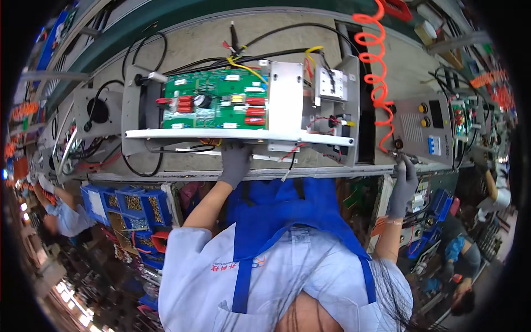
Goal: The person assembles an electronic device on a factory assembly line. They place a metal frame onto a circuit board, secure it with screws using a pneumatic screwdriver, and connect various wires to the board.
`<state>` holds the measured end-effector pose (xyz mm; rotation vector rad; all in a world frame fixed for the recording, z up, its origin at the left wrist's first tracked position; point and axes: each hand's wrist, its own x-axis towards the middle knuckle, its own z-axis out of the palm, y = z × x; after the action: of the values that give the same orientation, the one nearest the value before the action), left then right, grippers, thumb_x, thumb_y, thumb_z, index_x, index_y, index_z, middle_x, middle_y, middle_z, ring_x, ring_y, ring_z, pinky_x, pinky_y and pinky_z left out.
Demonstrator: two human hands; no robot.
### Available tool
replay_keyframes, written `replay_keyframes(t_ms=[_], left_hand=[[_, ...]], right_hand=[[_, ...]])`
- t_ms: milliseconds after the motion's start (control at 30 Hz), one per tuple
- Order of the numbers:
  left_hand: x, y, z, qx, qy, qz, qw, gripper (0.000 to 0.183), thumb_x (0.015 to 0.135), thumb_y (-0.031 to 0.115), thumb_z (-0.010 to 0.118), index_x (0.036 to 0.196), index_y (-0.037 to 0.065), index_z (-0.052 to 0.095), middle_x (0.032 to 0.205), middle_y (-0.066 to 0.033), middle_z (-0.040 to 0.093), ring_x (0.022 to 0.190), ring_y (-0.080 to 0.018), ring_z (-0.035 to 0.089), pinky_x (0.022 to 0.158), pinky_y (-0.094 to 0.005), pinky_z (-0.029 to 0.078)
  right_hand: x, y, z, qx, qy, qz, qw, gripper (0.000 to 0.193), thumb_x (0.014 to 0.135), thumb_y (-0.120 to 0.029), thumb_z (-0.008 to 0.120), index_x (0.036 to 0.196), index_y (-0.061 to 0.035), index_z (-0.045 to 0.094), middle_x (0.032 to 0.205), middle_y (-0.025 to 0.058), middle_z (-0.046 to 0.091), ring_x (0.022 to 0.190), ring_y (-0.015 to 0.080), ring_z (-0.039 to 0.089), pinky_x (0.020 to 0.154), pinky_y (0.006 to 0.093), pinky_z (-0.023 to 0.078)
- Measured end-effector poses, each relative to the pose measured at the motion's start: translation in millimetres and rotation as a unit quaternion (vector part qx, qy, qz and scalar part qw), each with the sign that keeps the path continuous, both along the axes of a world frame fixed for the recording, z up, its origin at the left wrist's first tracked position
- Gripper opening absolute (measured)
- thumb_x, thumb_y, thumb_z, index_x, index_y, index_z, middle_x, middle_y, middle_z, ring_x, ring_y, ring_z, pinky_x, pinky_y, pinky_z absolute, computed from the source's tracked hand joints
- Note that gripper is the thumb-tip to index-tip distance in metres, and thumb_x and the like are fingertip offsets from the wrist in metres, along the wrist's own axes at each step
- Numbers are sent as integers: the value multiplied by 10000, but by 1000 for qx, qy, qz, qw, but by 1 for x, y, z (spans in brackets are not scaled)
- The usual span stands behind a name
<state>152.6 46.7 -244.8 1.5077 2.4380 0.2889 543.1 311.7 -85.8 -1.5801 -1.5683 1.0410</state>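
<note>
A metal chassis (221,134) lies in front of me with a green circuit board (221,105), a bare metal plate (286,94) and loose wires inside. My left hand (236,163), in a grey glove, reaches to the underside of its front rail; the fingertips are hidden there, so I cannot tell what they hold. My right hand (405,185), also gloved, is off to the right with its fingers closed around a slim metal air tool (399,156). A coiled orange air hose (378,91) runs down to that tool from above.
Another grey unit (423,130) with yellow buttons stands at the right. On the left is a metal housing (99,110) with a round black opening. Blue bins (133,203) of small metal parts sit below the bench's left edge. Other people work at both sides.
</note>
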Motion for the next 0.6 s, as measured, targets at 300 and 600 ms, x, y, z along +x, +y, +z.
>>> replay_keyframes(t_ms=[300,600], left_hand=[[-9,-73,88,153,-166,-48,973,307,789,137,673,1071,80,564,923,-92,597,877,-295,599,796,-428,476],[-18,-63,208,235,-144,242,930,394,790,212,712,1108,1,611,687,-30,505,604,-125,517,573,-269,444]], right_hand=[[-225,83,59,105,268,243,926,464,946,-244,523,1281,76,558,1204,173,620,1108,243,605,1009,376,453],[-274,96,1,-129,446,300,833,275,878,-257,520,738,-20,532,731,53,516,652,138,454,614,290,389]])
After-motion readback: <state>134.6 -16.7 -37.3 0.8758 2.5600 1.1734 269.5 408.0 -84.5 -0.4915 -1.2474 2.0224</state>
